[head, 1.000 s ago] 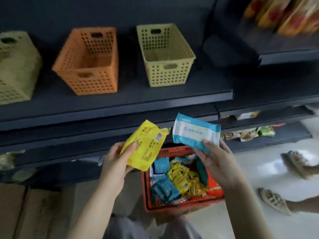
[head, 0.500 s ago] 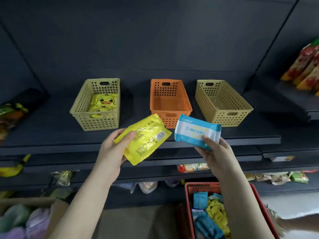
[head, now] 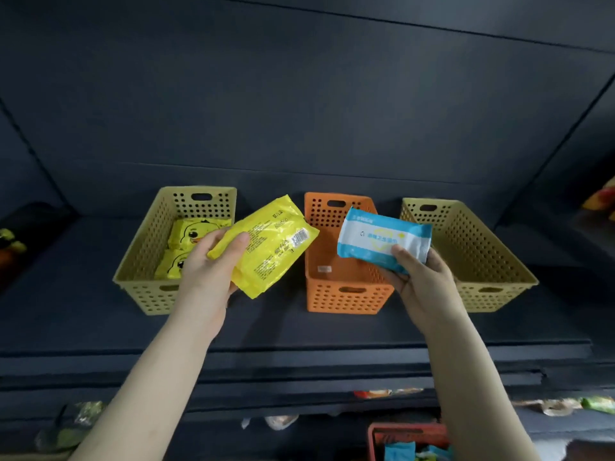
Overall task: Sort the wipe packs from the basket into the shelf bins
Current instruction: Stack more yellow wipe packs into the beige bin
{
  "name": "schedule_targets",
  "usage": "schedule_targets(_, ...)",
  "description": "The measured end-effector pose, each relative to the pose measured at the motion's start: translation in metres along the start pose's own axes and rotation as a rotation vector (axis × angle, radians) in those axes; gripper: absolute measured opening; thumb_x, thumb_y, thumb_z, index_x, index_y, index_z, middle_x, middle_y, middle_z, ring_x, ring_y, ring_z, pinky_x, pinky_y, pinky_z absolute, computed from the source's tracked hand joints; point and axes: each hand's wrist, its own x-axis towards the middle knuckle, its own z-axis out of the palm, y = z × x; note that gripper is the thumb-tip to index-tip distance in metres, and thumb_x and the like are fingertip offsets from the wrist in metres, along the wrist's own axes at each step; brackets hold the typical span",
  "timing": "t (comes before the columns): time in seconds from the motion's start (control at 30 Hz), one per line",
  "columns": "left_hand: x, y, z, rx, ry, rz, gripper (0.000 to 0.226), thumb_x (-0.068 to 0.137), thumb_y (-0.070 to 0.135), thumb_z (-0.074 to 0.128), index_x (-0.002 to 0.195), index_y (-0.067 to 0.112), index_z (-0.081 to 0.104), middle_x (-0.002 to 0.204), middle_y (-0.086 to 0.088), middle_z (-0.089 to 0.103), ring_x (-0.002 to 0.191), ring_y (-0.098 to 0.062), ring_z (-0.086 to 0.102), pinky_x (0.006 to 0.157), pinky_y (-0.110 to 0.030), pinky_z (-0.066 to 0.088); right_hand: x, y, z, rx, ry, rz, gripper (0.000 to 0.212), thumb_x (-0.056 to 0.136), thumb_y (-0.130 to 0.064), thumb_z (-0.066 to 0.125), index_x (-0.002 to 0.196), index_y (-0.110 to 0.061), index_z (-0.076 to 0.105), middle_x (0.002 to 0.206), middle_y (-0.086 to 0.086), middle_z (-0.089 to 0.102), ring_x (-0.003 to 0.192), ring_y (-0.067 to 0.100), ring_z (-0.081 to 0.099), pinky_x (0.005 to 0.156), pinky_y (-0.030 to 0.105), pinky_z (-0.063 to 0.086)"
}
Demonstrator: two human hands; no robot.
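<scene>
My left hand (head: 208, 271) grips a yellow wipe pack (head: 266, 244), held between the left yellow bin (head: 139, 277) and the orange bin (head: 346, 297). That left bin holds two yellow duck-print packs (head: 189, 234). My right hand (head: 421, 281) grips a blue and white wipe pack (head: 382, 239) over the right side of the orange bin, which looks empty. A second yellow bin (head: 482, 261) stands at the right and shows nothing inside. The red basket (head: 406, 430) with blue packs peeks in at the bottom edge.
The three bins stand in a row on a dark shelf (head: 299, 334) with a dark back wall. Lower shelves carry assorted bagged goods (head: 562, 405). Colourful packets (head: 605, 201) sit on the neighbouring shelf at the far right.
Both hands have risen with their packs to the level of the bins. The view has tilted up, so the bins look closer and the basket has dropped to the bottom edge.
</scene>
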Motion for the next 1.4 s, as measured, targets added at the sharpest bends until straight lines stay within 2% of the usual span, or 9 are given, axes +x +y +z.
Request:
schedule_targets(0.2, 0.076, -0.002, 0.022, 0.037, 0.054, -0.012, 0.023, 0.086, 0.025, 0.07, 0.109, 0.021, 0.065, 0.106, -0.001, 0.073, 0.096, -0.018, 0.071, 0.078, -0.037, 0.056, 0.112, 0.006, 0.029, -0.129, 0.07, 0.22, 0.01, 0.093, -0.007, 0.059, 0.101, -0.013, 0.058, 0.115, 0.014, 0.064, 0.104, 0.028, 0.065, 0.088, 0.041, 0.056)
schedule_targets(0.33, 0.115, -0.007, 0.033, 0.053, 0.074, -0.01, 0.028, 0.085, 0.027, 0.071, 0.113, 0.021, 0.064, 0.105, 0.001, 0.074, 0.095, -0.017, 0.071, 0.079, -0.038, 0.057, 0.167, 0.024, 0.047, -0.28, 0.116, 0.349, 0.028, 0.092, -0.002, 0.058, 0.119, -0.01, 0.053, 0.114, 0.013, 0.062, 0.106, 0.029, 0.063, 0.085, 0.041, 0.056)
schedule_targets(0.47, 0.141, -0.014, 0.039, 0.079, 0.093, -0.036, 0.027, 0.084, 0.029, 0.072, 0.109, 0.022, 0.066, 0.102, 0.001, 0.074, 0.091, -0.017, 0.072, 0.074, -0.037, 0.057, 0.201, 0.048, 0.06, -0.404, 0.139, 0.46, 0.03, 0.093, 0.0, 0.056, 0.123, -0.005, 0.051, 0.127, 0.02, 0.059, 0.116, 0.035, 0.059, 0.091, 0.046, 0.053)
schedule_targets(0.67, 0.17, -0.021, 0.037, 0.109, 0.085, -0.092, 0.017, 0.084, 0.03, 0.071, 0.1, 0.025, 0.066, 0.097, 0.002, 0.075, 0.088, -0.017, 0.072, 0.073, -0.036, 0.057, 0.231, 0.083, 0.062, -0.462, 0.24, 0.477, 0.028, 0.095, -0.001, 0.053, 0.122, -0.007, 0.053, 0.122, 0.016, 0.062, 0.098, 0.027, 0.061, 0.081, 0.038, 0.054)
schedule_targets(0.8, 0.178, -0.027, 0.032, 0.092, 0.095, -0.133, 0.028, 0.083, 0.032, 0.07, 0.109, 0.022, 0.065, 0.099, 0.0, 0.075, 0.088, -0.017, 0.073, 0.076, -0.039, 0.058, 0.235, 0.093, 0.057, -0.474, 0.281, 0.539, 0.024, 0.095, -0.004, 0.055, 0.119, -0.008, 0.053, 0.107, 0.013, 0.062, 0.087, 0.022, 0.06, 0.079, 0.034, 0.055)
schedule_targets(0.97, 0.18, -0.028, 0.031, 0.077, 0.076, -0.145, 0.046, 0.073, 0.038, 0.071, 0.115, 0.021, 0.063, 0.103, -0.002, 0.075, 0.093, -0.02, 0.072, 0.083, -0.043, 0.056, 0.243, 0.097, 0.054, -0.81, 0.346, 0.448, 0.017, 0.092, -0.018, 0.061, 0.105, -0.007, 0.06, 0.1, 0.01, 0.067, 0.074, 0.017, 0.061, 0.075, 0.032, 0.055)
schedule_targets(1.17, 0.18, -0.032, 0.032, 0.083, 0.088, -0.114, 0.018, 0.084, 0.035, 0.067, 0.101, 0.03, 0.063, 0.1, 0.002, 0.075, 0.09, -0.016, 0.072, 0.078, -0.037, 0.056, 0.236, 0.088, 0.054, -0.842, 0.27, 0.396, 0.021, 0.093, -0.022, 0.061, 0.111, -0.013, 0.059, 0.095, 0.003, 0.063, 0.07, 0.012, 0.058, 0.073, 0.031, 0.051)
schedule_targets(1.3, 0.176, -0.029, 0.032, 0.079, 0.078, -0.098, 0.014, 0.087, 0.036, 0.064, 0.1, 0.03, 0.063, 0.092, 0.006, 0.076, 0.087, -0.013, 0.073, 0.073, -0.033, 0.056, 0.225, 0.071, 0.068, -0.896, 0.194, 0.273, 0.038, 0.09, -0.035, 0.059, 0.123, -0.016, 0.05, 0.109, 0.003, 0.06, 0.099, 0.025, 0.061, 0.083, 0.033, 0.047)
schedule_targets(1.4, 0.171, -0.023, 0.033, 0.089, 0.044, -0.079, 0.011, 0.088, 0.036, 0.062, 0.096, 0.029, 0.065, 0.09, 0.004, 0.076, 0.084, -0.014, 0.073, 0.066, -0.03, 0.058, 0.213, 0.059, 0.086, -0.868, 0.098, 0.24, 0.038, 0.089, -0.048, 0.051, 0.115, -0.021, 0.054, 0.107, 0.006, 0.065, 0.086, 0.021, 0.065, 0.078, 0.036, 0.055)
